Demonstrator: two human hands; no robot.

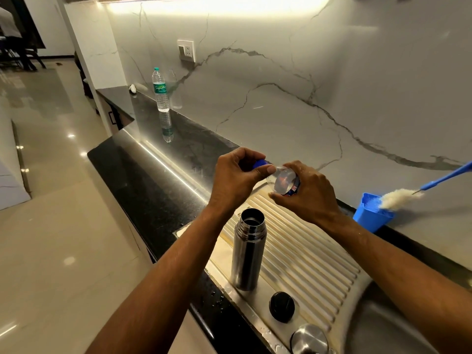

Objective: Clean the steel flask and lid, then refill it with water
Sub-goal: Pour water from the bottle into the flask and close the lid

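Observation:
The steel flask (pixel 247 249) stands upright and uncapped on the ribbed steel drainboard (pixel 314 261). Its black inner stopper (pixel 281 306) and steel outer lid (pixel 309 339) lie on the drainboard nearer me. Above the flask I hold a clear plastic water bottle (pixel 284 182) on its side. My right hand (pixel 306 192) grips the bottle's body. My left hand (pixel 237 175) pinches its blue cap (pixel 259 164) between thumb and fingers.
A blue cup (pixel 370 215) with a bottle brush (pixel 401 198) stands by the wall at right. A second water bottle (pixel 160 90) stands farther along the black counter (pixel 153 180). The sink basin (pixel 383 328) lies at lower right. A wall socket (pixel 186 50) sits above.

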